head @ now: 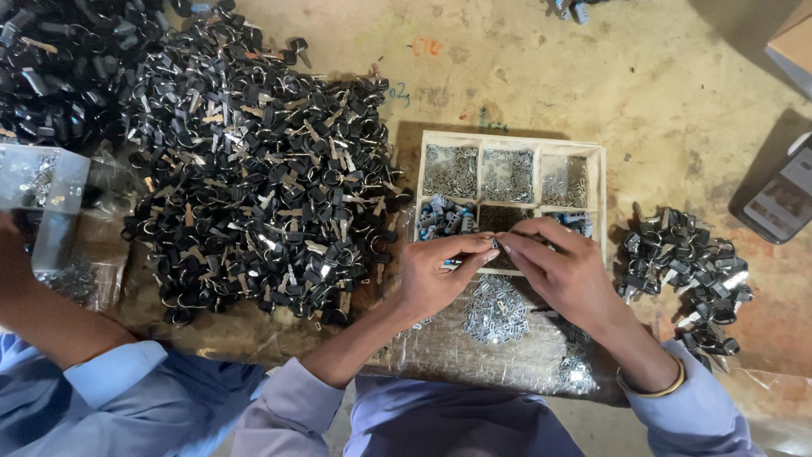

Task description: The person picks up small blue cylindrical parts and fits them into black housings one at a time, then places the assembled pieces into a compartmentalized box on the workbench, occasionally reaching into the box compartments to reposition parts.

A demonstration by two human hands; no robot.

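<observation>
Left hand (436, 275) and right hand (558, 269) meet fingertip to fingertip, both grips pinched together on one small dark part (496, 246) held just above the front edge of a wooden tray (599, 182). Tray compartments: silvery metal pieces in the back row; blue-grey parts (441, 217) in the front left cell, close to the left hand. Below the hands, a heap of small silver pieces (495, 309) lies on clear plastic sheeting. A large pile of black keys (254, 178) covers the tabletop to the left; a smaller pile of keys (689, 271) lies right of the tray. Another person's arm (51, 317) enters at far left
</observation>
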